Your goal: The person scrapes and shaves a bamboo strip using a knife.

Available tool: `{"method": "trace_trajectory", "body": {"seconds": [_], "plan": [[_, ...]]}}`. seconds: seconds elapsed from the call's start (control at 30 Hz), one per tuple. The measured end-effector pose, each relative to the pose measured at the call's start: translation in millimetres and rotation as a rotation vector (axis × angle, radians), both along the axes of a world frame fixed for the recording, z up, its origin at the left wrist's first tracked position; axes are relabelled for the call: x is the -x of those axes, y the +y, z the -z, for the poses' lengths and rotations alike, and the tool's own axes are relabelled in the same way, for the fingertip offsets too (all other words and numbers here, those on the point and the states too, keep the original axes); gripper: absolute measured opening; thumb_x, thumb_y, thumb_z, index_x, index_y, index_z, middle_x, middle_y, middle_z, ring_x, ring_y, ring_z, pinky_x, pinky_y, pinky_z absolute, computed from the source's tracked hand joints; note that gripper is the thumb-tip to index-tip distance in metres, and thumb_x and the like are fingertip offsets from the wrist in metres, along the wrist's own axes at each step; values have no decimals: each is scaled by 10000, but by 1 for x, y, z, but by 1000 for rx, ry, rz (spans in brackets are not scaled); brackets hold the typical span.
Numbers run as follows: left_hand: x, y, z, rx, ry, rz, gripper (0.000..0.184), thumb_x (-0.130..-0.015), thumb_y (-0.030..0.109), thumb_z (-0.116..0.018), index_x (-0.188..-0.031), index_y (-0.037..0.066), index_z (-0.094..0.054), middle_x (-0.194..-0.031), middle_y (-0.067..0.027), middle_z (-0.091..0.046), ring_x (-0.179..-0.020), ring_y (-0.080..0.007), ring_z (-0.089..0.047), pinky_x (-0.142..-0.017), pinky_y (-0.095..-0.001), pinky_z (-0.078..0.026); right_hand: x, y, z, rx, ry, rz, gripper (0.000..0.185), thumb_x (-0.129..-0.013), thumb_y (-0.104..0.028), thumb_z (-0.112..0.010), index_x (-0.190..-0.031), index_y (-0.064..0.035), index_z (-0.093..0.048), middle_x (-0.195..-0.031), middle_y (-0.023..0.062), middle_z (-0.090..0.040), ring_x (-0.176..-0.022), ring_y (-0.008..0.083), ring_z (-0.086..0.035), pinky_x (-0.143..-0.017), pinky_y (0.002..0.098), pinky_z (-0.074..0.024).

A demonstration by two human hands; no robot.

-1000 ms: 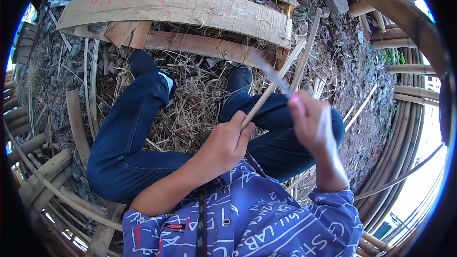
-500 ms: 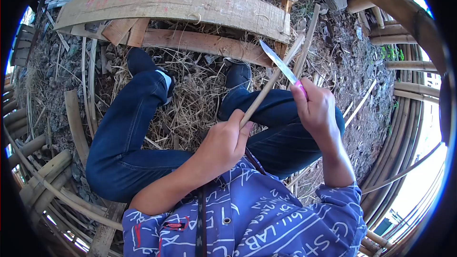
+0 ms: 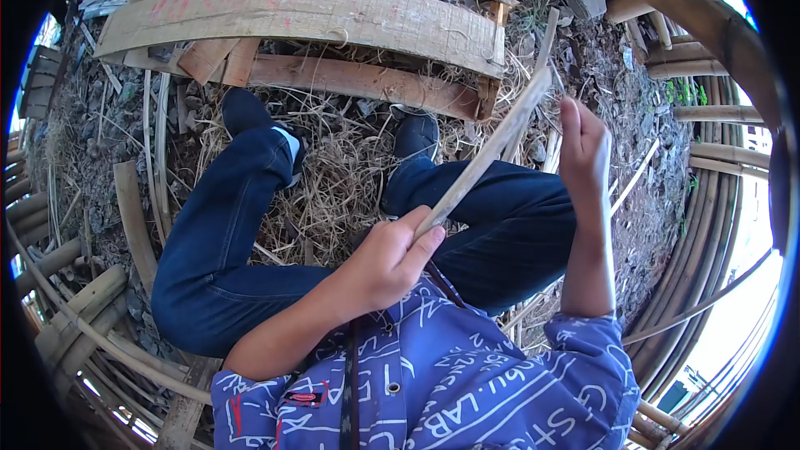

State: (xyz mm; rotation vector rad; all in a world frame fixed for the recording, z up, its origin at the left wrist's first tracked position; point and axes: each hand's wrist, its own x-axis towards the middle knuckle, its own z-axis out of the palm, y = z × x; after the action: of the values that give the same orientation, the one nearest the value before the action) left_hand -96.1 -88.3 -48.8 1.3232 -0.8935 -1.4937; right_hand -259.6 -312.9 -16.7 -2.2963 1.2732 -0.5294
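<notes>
My left hand [image 3: 396, 262] is closed round the lower end of a long, pale stick [image 3: 487, 154], its thumb lying along the top. The stick slants up and to the right, away from my body, and its far end looks whittled and lighter. To the right of that far end is my right hand [image 3: 586, 150], in a fist with the thumb stretched upward. It grips the knife seen in the earlier view; the pink handle is hidden inside the fist, and the blade is turned almost edge-on and hardly shows.
A slatted wooden crate or pallet [image 3: 308, 10] stands in front of my feet. Straw and shavings [image 3: 321, 175] cover the ground between my legs. Bamboo poles [image 3: 708, 200] line the right side. A short bamboo piece [image 3: 133, 217] stands at the left, near my knee.
My right hand has moved up and to the right and turned, so the blade no longer shows its flat side. The stick's far end has shifted slightly right, with my left hand still holding it.
</notes>
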Motion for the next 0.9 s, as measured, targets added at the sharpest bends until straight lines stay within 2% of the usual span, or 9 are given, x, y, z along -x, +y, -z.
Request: {"method": "trace_trajectory", "body": {"seconds": [0.03,0.1,0.2,0.47,0.6,0.63,0.73,0.77,0.9], "plan": [[-3,0,5,1,-4,-3,273,-997,270,-437,-892,25,-497,-557,-23,-475,-470,-94,-441,-435,-304,-331,-1,9,-2,-14,-79,3,392,-981,-270,-465,-707,3,-527,-512,47,-390,-475,104,-341,-448,321,-274],[-12,-3,11,-196,443,12,360,-1000,346,-430,-889,19,-529,-578,-1,-489,-458,-66,-435,-409,-251,-342,2,24,3,-21,-128,4,384,-980,-260,-461,-707,2,-520,-514,41,-385,-485,97,-342,-452,317,-276],[-21,-4,11,-222,503,75,442,-995,389,-429,-895,-19,-565,-579,-23,-497,-438,-71,-448,-401,-231,-388,2,46,11,-104,-252,-8,351,-971,-228,-466,-709,5,-474,-535,31,-354,-518,88,-334,-463,302,-278],[-33,-6,10,-292,409,44,524,-963,427,-485,-1002,-72,-642,-591,-26,-520,-463,-98,-532,-429,-245,-472,8,63,22,-198,-284,-5,400,-969,-255,-476,-675,12,-425,-524,63,-325,-495,115,-313,-455,317,-289],[-23,-9,-12,-254,250,-159,432,-859,342,-689,-1057,-16,-552,-611,-13,-526,-441,-62,-502,-390,-217,-446,5,67,21,-235,-294,-34,409,-967,-269,-488,-668,6,-436,-523,71,-331,-483,125,-322,-450,315,-299],[-19,-9,-8,-220,243,-210,393,-829,235,-732,-1070,24,-506,-638,1,-529,-440,-51,-491,-385,-198,-418,5,68,21,-245,-265,-38,410,-967,-283,-493,-679,6,-449,-521,72,-351,-470,132,-339,-449,314,-309],[-20,-8,-5,-30,30,-97,314,-827,151,-710,-1044,24,-521,-659,18,-524,-442,-45,-482,-386,-195,-387,1,72,21,-234,-307,-68,409,-966,-294,-493,-692,7,-459,-515,74,-363,-462,136,-352,-449,312,-317],[-19,-8,-10,-100,-56,-87,248,-830,124,-690,-997,7,-550,-679,31,-486,-591,-30,-429,-523,-203,-364,0,74,19,-248,-303,-80,408,-967,-302,-490,-702,8,-466,-514,77,-377,-458,143,-362,-452,311,-327],[-19,-9,-11,-212,28,-77,187,-858,124,-637,-973,10,-542,-676,31,-477,-598,-40,-406,-530,-227,-357,-4,78,15,-262,-311,-115,443,-966,-345,-490,-695,4,-455,-519,76,-372,-459,164,-366,-459,311,-333]]}}
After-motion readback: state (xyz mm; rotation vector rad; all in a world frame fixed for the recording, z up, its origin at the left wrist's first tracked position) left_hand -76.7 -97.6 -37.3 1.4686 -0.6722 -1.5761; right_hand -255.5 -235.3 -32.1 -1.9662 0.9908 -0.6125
